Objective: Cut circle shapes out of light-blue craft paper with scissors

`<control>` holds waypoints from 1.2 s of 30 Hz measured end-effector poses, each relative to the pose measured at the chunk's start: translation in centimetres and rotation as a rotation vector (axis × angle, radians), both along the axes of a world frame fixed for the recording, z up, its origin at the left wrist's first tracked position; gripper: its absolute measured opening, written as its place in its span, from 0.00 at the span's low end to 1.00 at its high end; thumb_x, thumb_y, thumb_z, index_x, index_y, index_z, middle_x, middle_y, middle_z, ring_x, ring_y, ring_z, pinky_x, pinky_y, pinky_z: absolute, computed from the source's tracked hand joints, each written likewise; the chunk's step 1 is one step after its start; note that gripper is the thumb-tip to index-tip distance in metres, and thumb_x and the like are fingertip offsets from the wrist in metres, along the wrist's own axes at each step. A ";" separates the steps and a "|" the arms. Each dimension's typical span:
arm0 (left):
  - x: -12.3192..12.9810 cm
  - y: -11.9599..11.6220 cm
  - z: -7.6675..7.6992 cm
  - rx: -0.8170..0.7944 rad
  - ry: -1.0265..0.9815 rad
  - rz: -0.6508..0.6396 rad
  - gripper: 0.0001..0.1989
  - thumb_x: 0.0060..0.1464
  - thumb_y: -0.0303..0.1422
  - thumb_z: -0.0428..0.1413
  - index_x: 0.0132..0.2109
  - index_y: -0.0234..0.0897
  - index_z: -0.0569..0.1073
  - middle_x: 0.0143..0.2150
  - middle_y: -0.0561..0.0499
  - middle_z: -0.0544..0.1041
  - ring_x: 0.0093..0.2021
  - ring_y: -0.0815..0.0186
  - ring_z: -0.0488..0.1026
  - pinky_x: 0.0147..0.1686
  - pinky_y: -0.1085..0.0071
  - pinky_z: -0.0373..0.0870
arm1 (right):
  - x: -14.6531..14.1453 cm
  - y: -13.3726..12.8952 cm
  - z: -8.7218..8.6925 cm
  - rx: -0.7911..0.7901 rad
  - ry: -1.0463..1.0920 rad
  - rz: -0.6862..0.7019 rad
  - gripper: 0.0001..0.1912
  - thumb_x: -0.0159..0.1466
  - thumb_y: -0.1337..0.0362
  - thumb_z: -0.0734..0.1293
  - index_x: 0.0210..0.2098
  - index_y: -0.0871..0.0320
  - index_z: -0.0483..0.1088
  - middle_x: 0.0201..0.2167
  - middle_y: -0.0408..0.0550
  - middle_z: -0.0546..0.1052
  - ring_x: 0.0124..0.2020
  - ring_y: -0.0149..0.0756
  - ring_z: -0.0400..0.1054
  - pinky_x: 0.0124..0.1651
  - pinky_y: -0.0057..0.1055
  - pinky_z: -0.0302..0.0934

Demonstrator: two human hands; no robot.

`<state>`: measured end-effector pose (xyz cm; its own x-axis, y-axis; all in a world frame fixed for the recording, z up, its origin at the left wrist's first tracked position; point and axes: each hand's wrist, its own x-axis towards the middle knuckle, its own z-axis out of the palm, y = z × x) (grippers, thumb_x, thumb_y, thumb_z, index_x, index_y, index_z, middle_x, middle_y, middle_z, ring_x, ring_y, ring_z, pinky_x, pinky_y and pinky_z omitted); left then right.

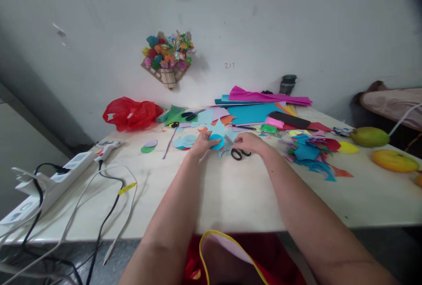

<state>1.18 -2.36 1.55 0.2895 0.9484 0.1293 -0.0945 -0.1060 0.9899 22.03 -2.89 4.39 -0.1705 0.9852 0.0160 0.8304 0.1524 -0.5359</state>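
My left hand [201, 145] is closed on a round blue paper disc [217, 141], its thumb lying across the paper. Paler blue paper circles [185, 141] lie just left of that hand. My right hand [248, 141] has curled fingers at the scissors [236, 154], whose black handles show below the hand and whose blades point up and left towards the disc. Part of the scissors is hidden under the fingers. Light blue paper scraps [224, 153] lie between my hands.
Coloured paper sheets [250, 113], a second pair of scissors [190, 115] and a red plastic bag [128, 113] lie at the back. Paper scraps [306, 148] and mangoes [394, 161] are on the right. A power strip [66, 179] with cables runs along the left.
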 end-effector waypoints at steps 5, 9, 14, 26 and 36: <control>1.1 -0.4 0.6 0.019 0.049 -0.094 0.22 0.31 0.36 0.74 0.35 0.34 0.77 0.26 0.52 0.78 0.25 0.65 0.75 0.30 0.70 0.72 | 0.2 0.4 -0.8 -0.166 0.709 0.079 0.12 0.54 0.57 0.74 0.31 0.59 0.76 0.32 0.50 0.80 0.32 0.36 0.73 0.26 0.26 0.63; 1.9 -0.6 0.9 0.063 0.108 -0.143 0.22 0.33 0.34 0.74 0.38 0.33 0.79 0.28 0.51 0.79 0.27 0.65 0.75 0.30 0.72 0.70 | 0.2 0.5 -1.2 -0.263 0.837 0.136 0.15 0.47 0.59 0.79 0.24 0.60 0.72 0.23 0.47 0.77 0.26 0.33 0.71 0.27 0.25 0.64; 2.0 -0.5 0.8 0.101 0.204 -0.141 0.20 0.35 0.33 0.72 0.39 0.33 0.81 0.30 0.52 0.79 0.28 0.67 0.73 0.30 0.74 0.69 | 0.0 0.6 -1.4 -0.238 0.801 0.111 0.15 0.44 0.63 0.80 0.19 0.60 0.71 0.15 0.42 0.72 0.19 0.28 0.63 0.26 0.26 0.60; 1.8 0.1 -0.4 -0.165 -0.182 0.104 0.17 0.36 0.36 0.73 0.29 0.30 0.76 0.28 0.46 0.79 0.25 0.66 0.75 0.30 0.70 0.75 | -2.7 1.9 -3.0 0.029 1.064 -0.135 0.18 0.42 0.58 0.80 0.17 0.58 0.68 0.13 0.41 0.70 0.17 0.28 0.61 0.22 0.28 0.57; 3.0 -0.2 -0.9 -0.191 -0.296 0.190 0.18 0.38 0.35 0.73 0.35 0.33 0.79 0.32 0.47 0.81 0.32 0.64 0.78 0.30 0.72 0.74 | -3.6 1.2 -2.6 0.027 1.125 -0.176 0.19 0.41 0.56 0.80 0.18 0.57 0.68 0.14 0.42 0.70 0.18 0.30 0.63 0.22 0.28 0.58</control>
<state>4.21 -2.52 0.61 0.0828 0.9966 -0.0028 -0.3751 0.0338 0.9264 18.42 -1.71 1.78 0.0945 0.9911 0.0942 -0.1079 0.1043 -0.9887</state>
